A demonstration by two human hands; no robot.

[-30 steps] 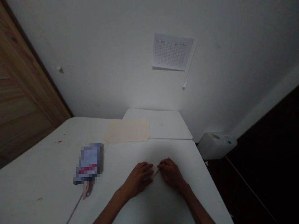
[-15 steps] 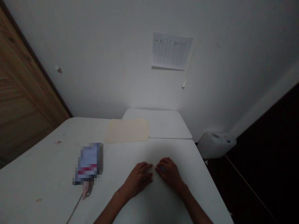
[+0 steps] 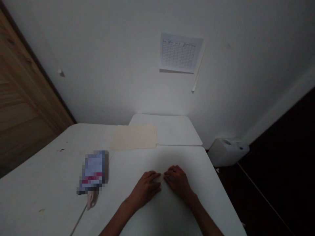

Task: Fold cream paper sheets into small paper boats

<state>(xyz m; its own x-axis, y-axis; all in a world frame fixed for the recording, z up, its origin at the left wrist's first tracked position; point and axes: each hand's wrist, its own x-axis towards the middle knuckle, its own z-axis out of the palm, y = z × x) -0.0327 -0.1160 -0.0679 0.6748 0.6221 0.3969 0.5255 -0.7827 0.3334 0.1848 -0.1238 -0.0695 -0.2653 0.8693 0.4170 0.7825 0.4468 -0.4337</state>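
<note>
Inspection of the work surface finds 2 bare hands resting palm-down near the centre of a white folding table [image 3: 157,160], whose smooth plastic top shows a faint scuffed finish and rounded corners. The left hand [image 3: 145,189] and right hand [image 3: 178,182] are both open, fingers lightly curved and pointing toward each other, with the fingertips just apart. Neither grips anything that can be seen. A thin pale edge [image 3: 161,182] runs between the 2 hands, touching or just beside the fingertips. It may be paper, but it is too faint to identify.

Toward the far edge, well apart from both hands, lies a flat manila folder [image 3: 134,137], its upper part extending over a second white table [image 3: 173,129]. Left of the hands sits a rectangular packet [image 3: 93,170] — blurred, with pale and red areas, contents unreadable. A small pink item [image 3: 90,200] protrudes from its near end, and a thin line [image 3: 80,219] runs toward the table's near edge. A small red mark [image 3: 61,150] stains the top near the left edge.

Beyond the tables, a printed grid sheet [image 3: 180,52] is fixed to the white wall [image 3: 110,65]; a wood-grain door [image 3: 27,91] stands at left, and a white plastic canister [image 3: 227,151] sits off the right edge.
</note>
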